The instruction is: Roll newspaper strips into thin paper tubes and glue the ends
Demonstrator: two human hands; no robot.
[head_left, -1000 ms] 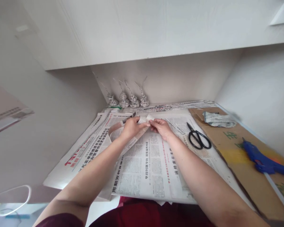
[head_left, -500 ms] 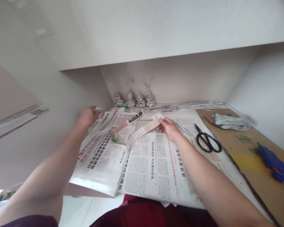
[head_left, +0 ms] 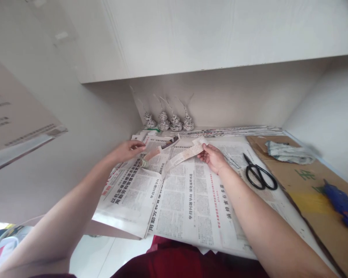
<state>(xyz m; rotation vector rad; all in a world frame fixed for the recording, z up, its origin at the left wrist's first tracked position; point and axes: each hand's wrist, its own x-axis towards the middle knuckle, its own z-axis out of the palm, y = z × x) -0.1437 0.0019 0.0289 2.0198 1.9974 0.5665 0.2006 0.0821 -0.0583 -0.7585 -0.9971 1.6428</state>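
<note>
My right hand (head_left: 213, 158) pinches one end of a long newspaper strip (head_left: 186, 155) between thumb and fingers. The strip slants down to the left over the newspaper sheets (head_left: 176, 208) that cover the table. Above the left part of the sheets is my left hand (head_left: 130, 150), its fingers stretched to the right and a little apart, with nothing visible in them. Close to its fingertips lies a curled, coloured paper strip (head_left: 153, 155). Another strip with a dark picture (head_left: 170, 143) is just behind it.
Several woven paper gourd shapes (head_left: 175, 122) stand at the back wall, beside a bundle of thin rolled paper sticks (head_left: 229, 131). Black scissors (head_left: 260, 175) lie at right. Cardboard (head_left: 295, 193) holds a grey-white cloth (head_left: 290, 151) and a blue glue gun (head_left: 342, 206). A cabinet (head_left: 208, 34) overhangs.
My left hand has come from the far left edge of the sheets toward the middle, near the curled strip. My right hand keeps its pinch on the newspaper strip. The view has shifted slightly.
</note>
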